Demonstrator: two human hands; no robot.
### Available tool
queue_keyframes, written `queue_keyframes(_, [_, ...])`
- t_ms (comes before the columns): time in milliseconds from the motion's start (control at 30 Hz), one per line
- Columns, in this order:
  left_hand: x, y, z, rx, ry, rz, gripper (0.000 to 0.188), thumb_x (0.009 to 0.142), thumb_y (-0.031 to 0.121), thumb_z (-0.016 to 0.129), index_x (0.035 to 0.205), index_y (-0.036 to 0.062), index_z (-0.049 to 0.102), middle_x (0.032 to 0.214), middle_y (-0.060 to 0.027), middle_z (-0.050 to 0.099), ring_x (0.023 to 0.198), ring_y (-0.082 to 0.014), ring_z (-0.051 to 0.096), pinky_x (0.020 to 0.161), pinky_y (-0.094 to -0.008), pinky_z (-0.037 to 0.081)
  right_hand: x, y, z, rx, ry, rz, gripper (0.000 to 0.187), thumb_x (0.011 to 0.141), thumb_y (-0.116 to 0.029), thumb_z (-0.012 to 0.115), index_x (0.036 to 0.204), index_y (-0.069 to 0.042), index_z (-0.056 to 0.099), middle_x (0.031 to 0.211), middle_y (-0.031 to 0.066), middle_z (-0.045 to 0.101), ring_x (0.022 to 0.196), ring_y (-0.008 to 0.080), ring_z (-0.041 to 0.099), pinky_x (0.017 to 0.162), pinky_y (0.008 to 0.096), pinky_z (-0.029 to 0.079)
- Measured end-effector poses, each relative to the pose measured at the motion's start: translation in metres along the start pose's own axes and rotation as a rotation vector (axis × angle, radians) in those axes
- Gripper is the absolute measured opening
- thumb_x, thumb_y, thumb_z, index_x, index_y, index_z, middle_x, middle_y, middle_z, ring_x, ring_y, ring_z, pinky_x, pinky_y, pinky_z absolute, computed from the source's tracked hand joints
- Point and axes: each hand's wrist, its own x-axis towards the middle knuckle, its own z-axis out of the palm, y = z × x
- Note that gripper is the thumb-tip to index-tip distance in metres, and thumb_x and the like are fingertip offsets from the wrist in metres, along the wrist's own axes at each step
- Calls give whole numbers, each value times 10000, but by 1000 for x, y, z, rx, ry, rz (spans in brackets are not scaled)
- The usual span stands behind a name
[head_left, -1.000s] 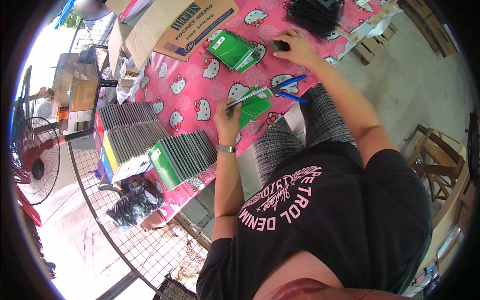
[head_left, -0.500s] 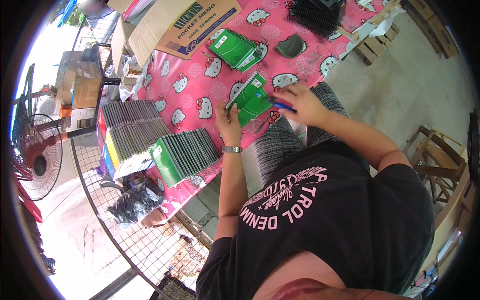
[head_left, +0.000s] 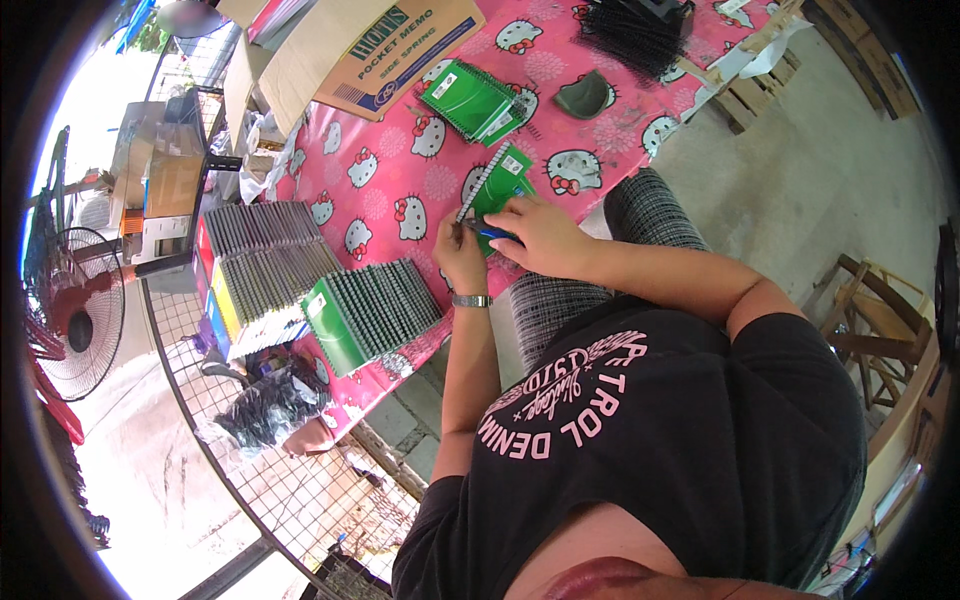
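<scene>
A small green spiral notebook (head_left: 508,178) lies at the near edge of the pink table, its wire spine facing left. My left hand (head_left: 461,258) is closed on the lower end of the spine, thumb and fingers pinching it. In my right hand (head_left: 548,238) is a pair of blue-handled pliers (head_left: 497,233). Their dark jaws point left and reach the lower corner of the spine, right beside my left fingertips. Whether the jaws grip the wire cannot be made out. My right hand covers part of the notebook's lower right side.
Further back lie a pile of green notebooks (head_left: 470,100), a dark curved dish (head_left: 585,95) and black wire spirals (head_left: 635,38). An open cardboard box (head_left: 400,60) stands at the back left. Stacked spiral notebooks (head_left: 375,310) fill the table's left side. A fan (head_left: 85,315) stands beyond.
My right hand has moved left with the pliers, from the notebook's right side over to its spine at my left fingers. The left hand has barely shifted.
</scene>
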Motion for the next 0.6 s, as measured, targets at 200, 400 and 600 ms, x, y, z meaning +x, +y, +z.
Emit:
queue_keyframes(200, [6,23,-4,168,-1,46,203,830,-36,634,1030,-12,659,833,-48,640,707,-102,571,643,-261,475,-8,23,-16,438,-68,113,438,840,-307,671,1177,-34,607,1055,190,645,953,339,628,826,420,493])
queue_keyframes(400, [99,114,26,386,-112,365,226,831,49,587,1046,14,648,840,-85,650,717,-171,596,641,-302,469,-32,89,-71,-546,123,-18,444,735,-297,720,1130,-111,639,1134,123,581,1091,307,553,904,461,449])
queue_keyframes(600, [186,98,72,1056,-35,248,505,846,214,572,1341,133,518,1365,-163,507,1257,-355,448,1012,-567,345,21,100,-132,-725,418,26,255,787,-264,663,979,-97,667,983,97,585,995,298,566,835,451,462])
